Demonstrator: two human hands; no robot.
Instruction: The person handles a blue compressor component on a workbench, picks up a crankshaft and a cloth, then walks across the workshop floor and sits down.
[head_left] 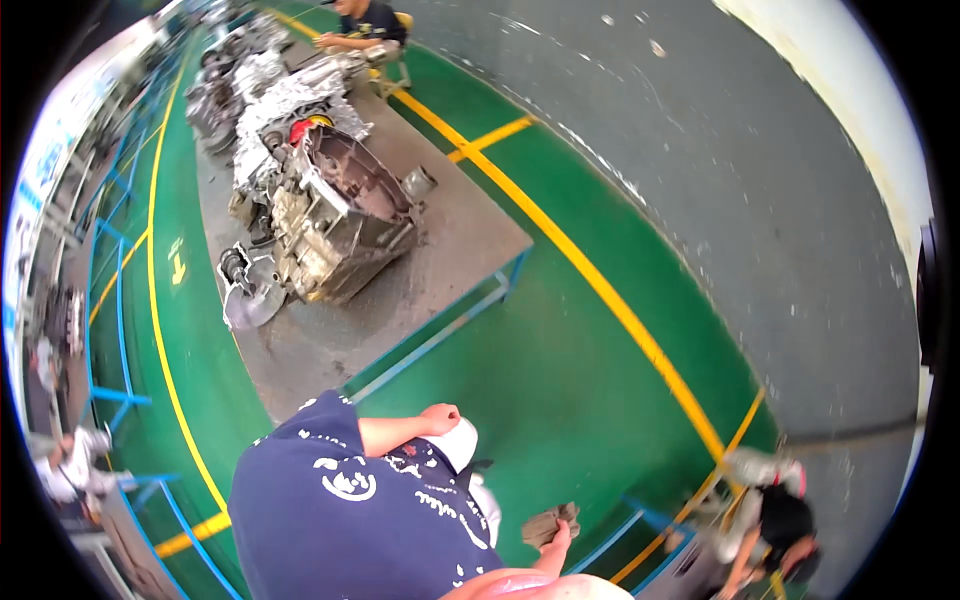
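Note:
My left hand (440,418) is held in front of my body above my white trousers (458,445). Its fingers are curled in, and nothing can be seen sticking out of them. Lower and further right, my right hand (566,522) grips a crumpled grey-brown cloth (541,527), which may be a dirty work glove. Both hands are away from the workbench (440,270). On the bench stands a large metal gearbox housing (335,235) with an open bell-shaped end, a round metal cover with a shaft (256,300) beside it.
More metal housings (270,85) line the bench toward the far end, where a person (368,25) sits. Another person (785,530) bends over at lower right, near a blue frame (610,545). Blue railings (122,320) and yellow floor lines (600,290) run along the green floor.

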